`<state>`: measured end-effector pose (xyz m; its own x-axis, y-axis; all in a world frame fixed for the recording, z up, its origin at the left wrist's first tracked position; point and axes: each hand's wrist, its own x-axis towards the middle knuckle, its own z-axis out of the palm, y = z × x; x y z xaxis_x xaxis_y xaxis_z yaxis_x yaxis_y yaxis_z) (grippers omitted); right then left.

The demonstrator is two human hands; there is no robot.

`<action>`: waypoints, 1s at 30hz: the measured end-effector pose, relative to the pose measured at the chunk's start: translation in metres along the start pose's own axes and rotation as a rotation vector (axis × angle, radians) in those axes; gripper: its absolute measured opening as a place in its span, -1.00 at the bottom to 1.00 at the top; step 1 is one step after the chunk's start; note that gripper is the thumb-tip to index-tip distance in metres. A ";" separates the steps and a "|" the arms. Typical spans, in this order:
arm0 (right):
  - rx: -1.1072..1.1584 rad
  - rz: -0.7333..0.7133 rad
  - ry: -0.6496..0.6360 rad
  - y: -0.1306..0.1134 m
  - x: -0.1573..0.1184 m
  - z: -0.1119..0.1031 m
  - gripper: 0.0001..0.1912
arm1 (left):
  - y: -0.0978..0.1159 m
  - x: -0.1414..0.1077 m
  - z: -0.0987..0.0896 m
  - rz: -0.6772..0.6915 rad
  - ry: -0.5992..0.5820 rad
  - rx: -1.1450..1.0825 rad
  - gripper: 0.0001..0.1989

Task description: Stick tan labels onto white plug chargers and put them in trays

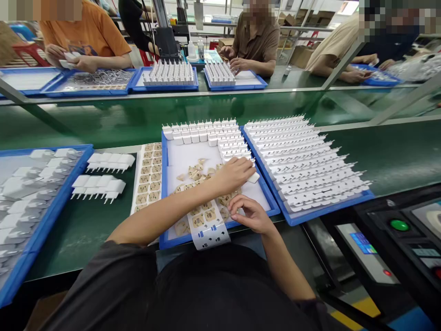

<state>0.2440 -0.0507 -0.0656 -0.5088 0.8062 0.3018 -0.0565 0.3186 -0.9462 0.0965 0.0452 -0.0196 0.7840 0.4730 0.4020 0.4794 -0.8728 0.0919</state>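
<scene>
My left hand [234,175] reaches over the middle blue tray [164,193], its fingers bent down at a white plug housing [254,177] near the tray's right side; its fingertips are partly hidden. My right hand [251,212] is at the tray's front right edge, thumb and index finger pinched together; anything between them is too small to make out. Rows of white plug housings [195,134] with pins up stand along the tray's back and right. Loose tan pieces [195,172] lie in its middle. A sticker sheet [208,225] with tan pieces hangs over the front edge.
On the right is a blue tray [292,219] full of white plug parts. White housings [99,185] lie on the green table at left, beside another tray [44,220] and a sheet of tan stickers [149,177]. A machine panel [361,250] stands front right. People work across the belt [120,117].
</scene>
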 end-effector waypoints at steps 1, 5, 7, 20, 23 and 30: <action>0.016 0.004 0.012 0.000 0.000 0.000 -0.96 | 0.000 -0.015 -0.010 -0.087 0.040 -0.102 -0.76; 0.050 0.053 0.025 -0.003 0.002 0.003 -0.96 | 0.000 -0.083 -0.042 -0.433 0.173 -0.486 -0.65; 0.034 0.107 0.033 -0.004 0.010 0.006 -0.95 | 0.000 -0.113 -0.048 -0.533 0.220 -0.609 -0.63; 0.044 0.088 0.296 -0.004 0.074 0.047 -0.92 | -0.001 -0.151 -0.019 -0.467 0.365 -0.616 -0.61; 0.068 0.109 0.296 0.000 0.068 0.047 -0.94 | -0.001 -0.151 -0.021 -0.425 0.360 -0.575 -0.61; 0.075 0.140 0.292 -0.002 0.068 0.049 -0.94 | -0.001 -0.152 -0.021 -0.421 0.352 -0.555 -0.60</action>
<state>0.1668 -0.0209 -0.0487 -0.2495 0.9518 0.1782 -0.0717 0.1654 -0.9836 -0.0318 -0.0281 -0.0621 0.3640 0.7929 0.4887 0.3687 -0.6045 0.7061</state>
